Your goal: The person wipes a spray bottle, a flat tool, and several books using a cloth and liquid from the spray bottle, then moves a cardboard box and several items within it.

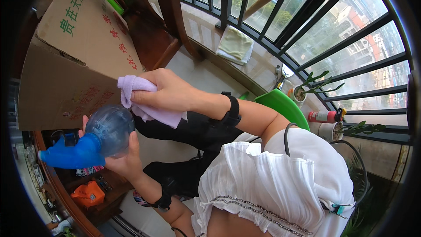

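Observation:
My left hand (125, 163) holds a spray bottle by its translucent grey-blue body (110, 130), with the thumb on the near side and fingertips showing behind it. The bottle's blue spray head (74, 151) points left, its nozzle away from me. Above and to the right of the bottle, my right hand (164, 93) grips a folded lilac cloth (158, 112) between thumb and fingers. The cloth's loose end hangs beside the bottle; whether they touch I cannot tell.
A large printed cardboard box (75, 72) stands beyond my hands. At lower left, a wooden shelf unit (69, 204) holds an orange bag (88, 195). A folded cloth (235, 44), potted cacti (300, 94) and a red canister (324, 116) line the window ledge, near a green plastic chair (283, 107).

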`<state>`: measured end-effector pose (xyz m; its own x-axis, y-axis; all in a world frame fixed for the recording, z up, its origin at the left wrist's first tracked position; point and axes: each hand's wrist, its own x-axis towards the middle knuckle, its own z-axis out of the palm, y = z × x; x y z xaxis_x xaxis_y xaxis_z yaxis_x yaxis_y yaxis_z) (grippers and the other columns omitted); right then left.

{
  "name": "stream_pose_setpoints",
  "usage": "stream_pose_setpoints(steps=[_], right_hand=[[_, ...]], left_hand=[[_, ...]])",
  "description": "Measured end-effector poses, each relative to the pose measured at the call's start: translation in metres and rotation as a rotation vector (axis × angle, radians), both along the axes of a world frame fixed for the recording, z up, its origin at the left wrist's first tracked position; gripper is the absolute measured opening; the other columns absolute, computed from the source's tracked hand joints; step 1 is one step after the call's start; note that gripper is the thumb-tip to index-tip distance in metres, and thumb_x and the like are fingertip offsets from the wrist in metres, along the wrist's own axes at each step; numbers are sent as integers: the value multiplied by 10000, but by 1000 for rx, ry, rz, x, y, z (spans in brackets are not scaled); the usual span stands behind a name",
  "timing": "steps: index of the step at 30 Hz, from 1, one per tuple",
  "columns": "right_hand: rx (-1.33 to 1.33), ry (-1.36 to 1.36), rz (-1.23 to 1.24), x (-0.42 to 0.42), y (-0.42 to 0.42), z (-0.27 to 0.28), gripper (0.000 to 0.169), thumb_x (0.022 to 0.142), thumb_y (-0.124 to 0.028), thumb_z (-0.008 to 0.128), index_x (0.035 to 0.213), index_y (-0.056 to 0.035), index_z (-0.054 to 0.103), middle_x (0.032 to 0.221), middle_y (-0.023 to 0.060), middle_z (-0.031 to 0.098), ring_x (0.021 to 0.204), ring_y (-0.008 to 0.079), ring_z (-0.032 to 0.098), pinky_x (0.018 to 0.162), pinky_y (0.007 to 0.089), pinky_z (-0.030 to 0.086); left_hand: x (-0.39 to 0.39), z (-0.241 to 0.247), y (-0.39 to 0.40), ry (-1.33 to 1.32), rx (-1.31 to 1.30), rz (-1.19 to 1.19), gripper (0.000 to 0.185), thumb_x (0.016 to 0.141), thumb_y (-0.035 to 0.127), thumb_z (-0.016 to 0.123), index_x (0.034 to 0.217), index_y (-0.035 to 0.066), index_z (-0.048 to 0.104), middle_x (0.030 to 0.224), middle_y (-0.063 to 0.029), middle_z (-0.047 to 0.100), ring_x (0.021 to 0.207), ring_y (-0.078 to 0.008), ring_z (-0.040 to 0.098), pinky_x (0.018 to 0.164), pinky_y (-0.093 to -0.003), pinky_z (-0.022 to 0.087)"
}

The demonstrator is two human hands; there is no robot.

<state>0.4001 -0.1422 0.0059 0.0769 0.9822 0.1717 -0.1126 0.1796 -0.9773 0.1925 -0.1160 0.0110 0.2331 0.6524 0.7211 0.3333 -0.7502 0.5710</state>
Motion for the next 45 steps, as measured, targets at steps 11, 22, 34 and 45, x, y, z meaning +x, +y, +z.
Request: stream_pose_setpoints(steps=[11, 22, 34, 45], right_hand=[[271, -635, -370, 78, -51, 53, 455, 751, -298, 774, 1078, -8, 649, 843, 192, 668, 771, 351, 667, 694, 367, 531], [-166, -1206, -524, 228, -114, 47, 476, 785, -411, 770, 1062, -27, 722, 860, 126, 709, 746, 207, 693, 681, 291, 555], [-616, -1309, -534, 334, -149, -105, 367, 771, -413, 725, 967, -105, 688, 840, 138, 700, 777, 337, 676, 663, 405, 517], [-599, -1415, -526, 348, -180, -220, 294, 821, -379, 680, 937, -116, 619, 881, 93, 684, 814, 323, 680, 685, 451, 537]], left_hand=[[69, -9, 11, 467, 59, -163, 880, 707, 114, 843, 1464, 130, 393, 1468, -121, 445, 1317, -346, 438, 1101, -451, 362], [185, -45, 5, 499, -162, -617, 815, 750, 104, 783, 1475, 175, 418, 1539, -96, 392, 1373, -325, 417, 1103, -414, 386], [284, -148, 0, 531, -447, -952, 572, 884, 163, 682, 1423, 145, 489, 1426, -168, 515, 1247, -370, 534, 1024, -407, 450], [299, -164, 9, 477, -821, -840, 519, 905, 155, 659, 1398, 80, 514, 1329, -167, 598, 1152, -293, 636, 945, -367, 503]])
